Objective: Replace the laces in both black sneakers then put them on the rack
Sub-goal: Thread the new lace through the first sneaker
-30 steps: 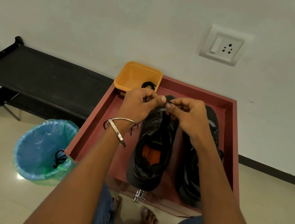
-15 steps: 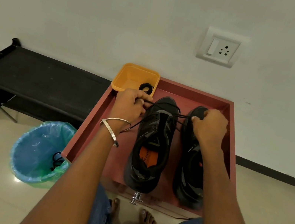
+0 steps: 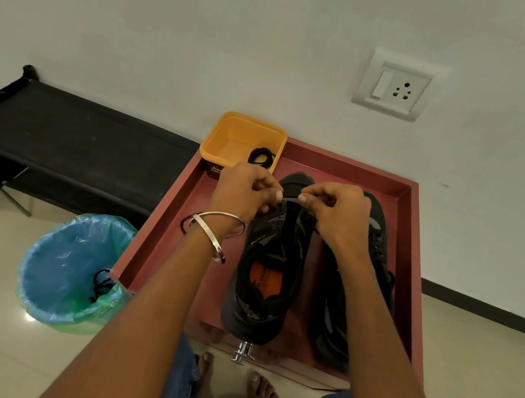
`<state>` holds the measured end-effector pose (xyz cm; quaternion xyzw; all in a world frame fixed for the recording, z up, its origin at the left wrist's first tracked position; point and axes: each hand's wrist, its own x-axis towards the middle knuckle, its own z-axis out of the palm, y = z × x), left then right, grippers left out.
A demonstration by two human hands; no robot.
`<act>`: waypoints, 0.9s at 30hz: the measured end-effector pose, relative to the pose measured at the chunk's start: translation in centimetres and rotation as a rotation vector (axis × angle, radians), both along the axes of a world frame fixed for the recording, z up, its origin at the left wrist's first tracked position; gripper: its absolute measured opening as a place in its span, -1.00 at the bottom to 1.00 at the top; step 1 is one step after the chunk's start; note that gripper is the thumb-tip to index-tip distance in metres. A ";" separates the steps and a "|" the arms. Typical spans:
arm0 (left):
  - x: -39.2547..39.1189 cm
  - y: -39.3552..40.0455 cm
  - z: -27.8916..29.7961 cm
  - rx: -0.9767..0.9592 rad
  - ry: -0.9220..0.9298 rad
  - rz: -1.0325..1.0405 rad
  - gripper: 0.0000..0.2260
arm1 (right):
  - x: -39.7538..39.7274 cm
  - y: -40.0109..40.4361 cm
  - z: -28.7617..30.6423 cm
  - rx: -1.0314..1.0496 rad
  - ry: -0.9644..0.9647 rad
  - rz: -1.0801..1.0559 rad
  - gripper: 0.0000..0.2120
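Left hand (image 3: 244, 192): fingers curled, pinching the lace over the left sneaker's toe end; bangle on wrist.
Right hand (image 3: 335, 211): fingers curled, pinching the lace beside the left hand.
Lace (image 3: 290, 198): black, mostly hidden by fingers.
Left sneaker (image 3: 268, 269): upright in red tray (image 3: 412, 258), orange insole showing.
Right sneaker (image 3: 375, 252): beside it in tray, partly hidden by right forearm.
Tub (image 3: 228, 144): orange, tray's far left corner, holds coiled lace (image 3: 262, 157).
Bin (image 3: 69, 267): blue liner, left of tray, black lace inside.
Rack (image 3: 65, 145): black, against wall, left.
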<state>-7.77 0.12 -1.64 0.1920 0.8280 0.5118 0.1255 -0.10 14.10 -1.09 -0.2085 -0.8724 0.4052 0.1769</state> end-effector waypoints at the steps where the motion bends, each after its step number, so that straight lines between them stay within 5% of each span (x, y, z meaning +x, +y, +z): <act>1: 0.0 0.0 0.0 -0.003 0.001 -0.009 -0.94 | 0.1 0.3 -0.1 -0.025 -0.010 -0.023 -0.95; 9: 0.3 0.5 -0.5 -0.034 -0.013 -0.037 -0.84 | 0.1 0.4 -0.4 0.158 -0.127 0.134 -0.72; 17: 0.6 0.8 -0.5 0.057 -0.034 0.086 -0.89 | -0.1 0.2 -0.9 0.154 -0.171 0.118 -0.88; 21: 0.4 0.8 -1.5 -0.140 0.019 0.045 -0.92 | 0.0 0.3 -0.9 0.152 -0.136 0.061 -0.86; 27: 1.4 1.0 -1.3 -0.363 -0.033 -0.084 -0.59 | -0.6 0.0 -1.7 0.143 -0.199 0.029 -0.87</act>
